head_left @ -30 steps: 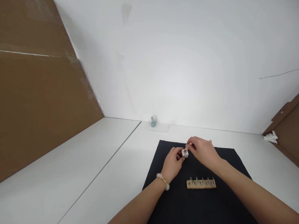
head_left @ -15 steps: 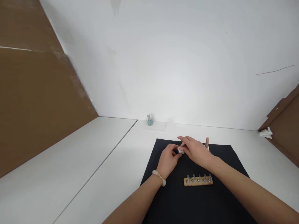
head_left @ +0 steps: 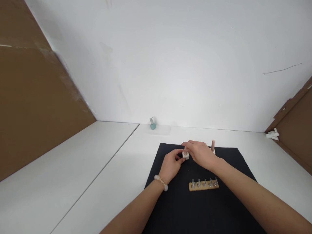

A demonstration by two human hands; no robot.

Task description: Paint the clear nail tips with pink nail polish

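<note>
A small white block (head_left: 185, 156) with a peg standing in it sits on a black mat (head_left: 175, 208) and is touched by both hands, which are close together: the left hand (head_left: 171, 164), a beaded bracelet (head_left: 161, 182) at its wrist, is set against its left side, and the right hand (head_left: 200, 152) is curved over its top, though a firm grip by either cannot be told. A wooden strip (head_left: 203, 185) set with bolts is laid on the mat below the hands, a pale peg on a white base (head_left: 213, 146) stands just beyond the right hand, and a teal bottle (head_left: 152, 124) is placed at the far edge of the white worktop (head_left: 85, 169).
</note>
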